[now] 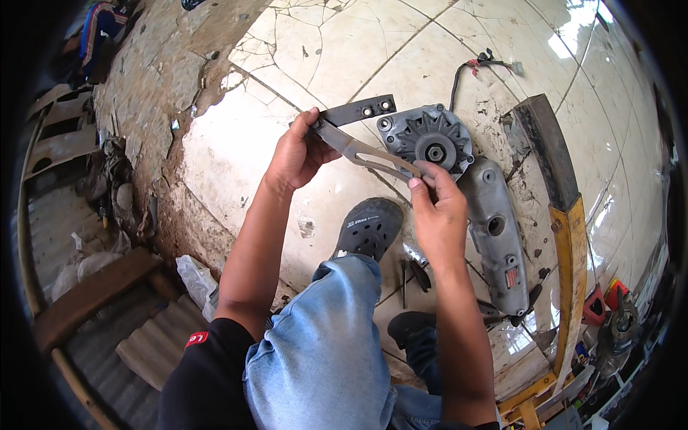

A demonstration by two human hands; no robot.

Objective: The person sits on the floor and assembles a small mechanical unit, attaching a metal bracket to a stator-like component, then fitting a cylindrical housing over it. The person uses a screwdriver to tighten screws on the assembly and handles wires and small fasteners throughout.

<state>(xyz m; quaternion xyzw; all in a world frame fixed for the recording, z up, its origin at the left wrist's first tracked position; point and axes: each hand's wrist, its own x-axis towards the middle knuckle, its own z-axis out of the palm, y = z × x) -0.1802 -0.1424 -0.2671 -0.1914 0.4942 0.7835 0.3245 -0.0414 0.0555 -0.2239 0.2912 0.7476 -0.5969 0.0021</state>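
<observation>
On the floor (347, 54), an alternator (435, 136) lies at the far end of a cover (499, 247), a cable (455, 84) beyond it; a beam (568, 247) runs right of both. Left of the alternator, a bracket (349, 145) spans left hand (297, 154) to right hand (438, 208), a bar (351, 112) behind it. A bag (195, 282) lies near the floor's left edge.

Slotted bracket (348, 146) (metal) in fingers (438, 180)

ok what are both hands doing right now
Left hand: closed, holding one end of the bracket.
Right hand: closed, holding its slotted end.
</observation>
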